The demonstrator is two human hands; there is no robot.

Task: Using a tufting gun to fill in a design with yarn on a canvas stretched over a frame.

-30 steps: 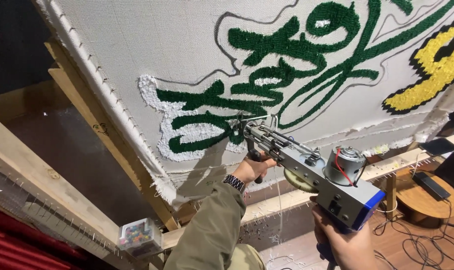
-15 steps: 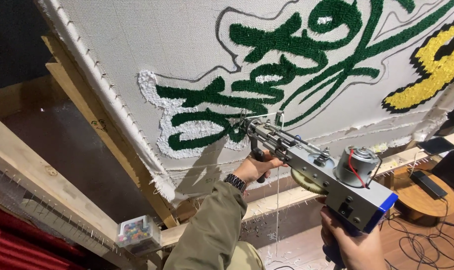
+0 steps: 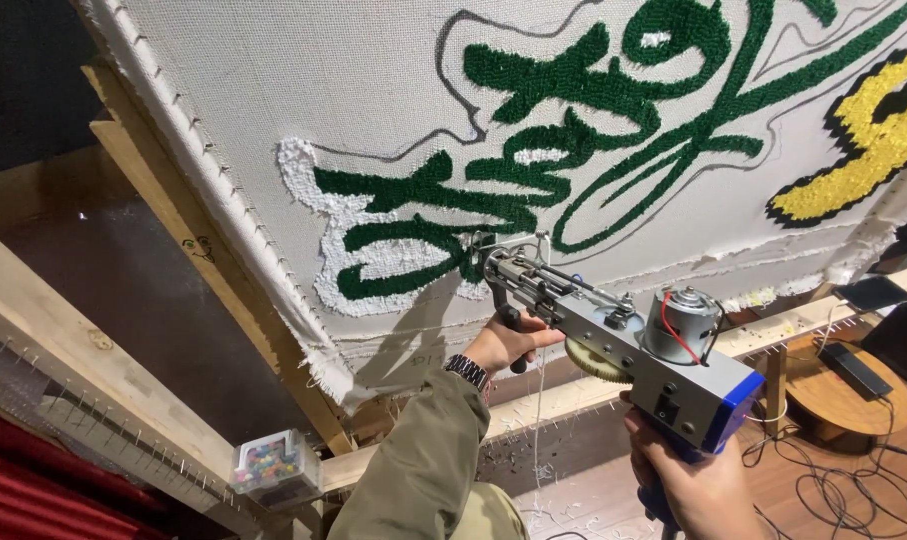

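Both hands are locked on the tufting gun (image 3: 614,340): the left hand (image 3: 509,345) has its fingers curled tight round the black front handle just under the barrel, and the right hand (image 3: 699,490) is wrapped closed round the blue rear grip at the bottom of the frame. The gun's needle tip is pressed right up against the stretched white cloth (image 3: 324,100), at the edge of the white tufted patch (image 3: 394,255) beside the green tufted lettering (image 3: 574,80). White yarn (image 3: 540,400) hangs down below the gun, the wooden frame (image 3: 164,200) runs along the cloth's left edge, and a small clear box of coloured bits (image 3: 272,465) sits on the lower rail.
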